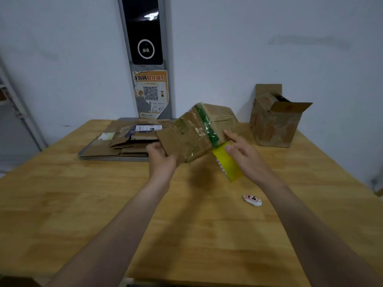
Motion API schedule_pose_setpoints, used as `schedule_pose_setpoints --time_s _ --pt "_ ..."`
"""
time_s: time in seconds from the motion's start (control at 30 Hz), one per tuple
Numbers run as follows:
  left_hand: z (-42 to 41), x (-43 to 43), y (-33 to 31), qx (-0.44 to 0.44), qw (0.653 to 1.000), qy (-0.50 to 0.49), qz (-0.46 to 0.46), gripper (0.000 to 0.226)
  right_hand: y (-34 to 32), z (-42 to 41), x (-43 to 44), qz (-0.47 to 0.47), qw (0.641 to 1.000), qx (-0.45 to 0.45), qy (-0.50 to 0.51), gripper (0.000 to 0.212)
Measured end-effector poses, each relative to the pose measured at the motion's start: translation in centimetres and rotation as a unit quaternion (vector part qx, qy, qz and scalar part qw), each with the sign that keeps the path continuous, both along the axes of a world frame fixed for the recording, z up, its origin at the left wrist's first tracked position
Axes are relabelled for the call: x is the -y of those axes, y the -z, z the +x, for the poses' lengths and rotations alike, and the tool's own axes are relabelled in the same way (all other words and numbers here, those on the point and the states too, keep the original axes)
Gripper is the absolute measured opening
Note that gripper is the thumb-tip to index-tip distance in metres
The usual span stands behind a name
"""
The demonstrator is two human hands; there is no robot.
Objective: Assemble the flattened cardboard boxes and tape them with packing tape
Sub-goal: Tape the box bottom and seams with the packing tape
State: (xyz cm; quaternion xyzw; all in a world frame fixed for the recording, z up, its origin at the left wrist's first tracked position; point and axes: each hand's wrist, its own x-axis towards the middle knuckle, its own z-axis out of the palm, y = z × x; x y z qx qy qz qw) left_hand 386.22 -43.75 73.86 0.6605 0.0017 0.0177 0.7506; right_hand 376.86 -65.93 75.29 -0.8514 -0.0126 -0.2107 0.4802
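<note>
2 bare hands hold 1 cardboard box (192,137) tilted above the wooden table (83,204), its taped face toward the camera. The left hand (161,157) grips the box's near left corner, fingers curled round the edge. A strip of green tape (207,125) runs across the box from its top edge down to the lower right corner, over older clear tape. At that corner the right hand (242,151) holds a yellow tape cutter (229,164) with a toothed edge. The thumb lies on the cutter and the index finger stretches up along the box's right edge. The other fingers seem loosely bent, though the hand itself hides how they meet the cutter.

Behind the left hand, a stack of flattened boxes (124,141) lies on a grey tray (114,158). At the table's far right stands 1 upright box (275,125) with its top flaps open. A small white tag (252,199) with red characters lies on the table near the right forearm. On the wall, a grey panel with a black screen (143,30) carries a torn orange poster (151,94) with a QR code.
</note>
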Motion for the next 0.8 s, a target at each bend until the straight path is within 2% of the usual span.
schedule_pose_setpoints --time_s 0.03,0.17,0.23,0.33,0.43,0.5,0.6,0.63,0.73,0.8 --pt "0.0 0.1 -1.2 0.045 0.999 -0.004 0.009 0.042 -0.7 -0.4 -0.3 0.018 1.0 0.015 0.006 0.033" --pt "0.0 0.6 -6.8 0.168 0.984 -0.019 0.055 0.032 -4.1 -2.0 -1.4 0.032 0.997 0.07 0.027 0.061" --pt "0.1 0.7 -9.8 0.205 0.976 -0.03 0.061 0.03 -5.7 -2.5 -2.0 0.028 0.995 0.097 0.026 0.063" --pt "-0.2 0.6 -13.9 0.248 0.96 -0.047 0.118 0.029 -7.4 -3.1 -2.5 0.03 0.99 0.138 0.029 0.059" --pt "0.0 0.4 -17.2 0.269 0.945 -0.049 0.178 0.031 -8.6 -3.7 -2.9 0.051 0.985 0.162 0.038 0.054" --pt "0.5 0.4 -18.7 0.274 0.937 -0.042 0.212 0.023 -9.3 -3.8 -3.1 0.052 0.98 0.187 0.041 0.052" --pt "1.3 0.9 -19.5 0.289 0.919 -0.049 0.266 0.049 -9.8 -3.8 -3.3 0.043 0.972 0.23 0.036 0.049" --pt "1.4 1.1 -19.1 0.296 0.911 -0.046 0.284 0.05 -9.7 -3.6 -3.4 0.029 0.973 0.227 0.032 0.045" --pt "1.9 1.8 -17.6 0.31 0.893 -0.044 0.323 0.037 -8.5 -3.0 -3.5 -0.031 0.975 0.211 0.054 0.047" --pt "2.4 1.8 -17.4 0.296 0.913 -0.011 0.281 0.03 -8.0 -2.6 -3.3 -0.047 0.972 0.222 0.065 0.053"
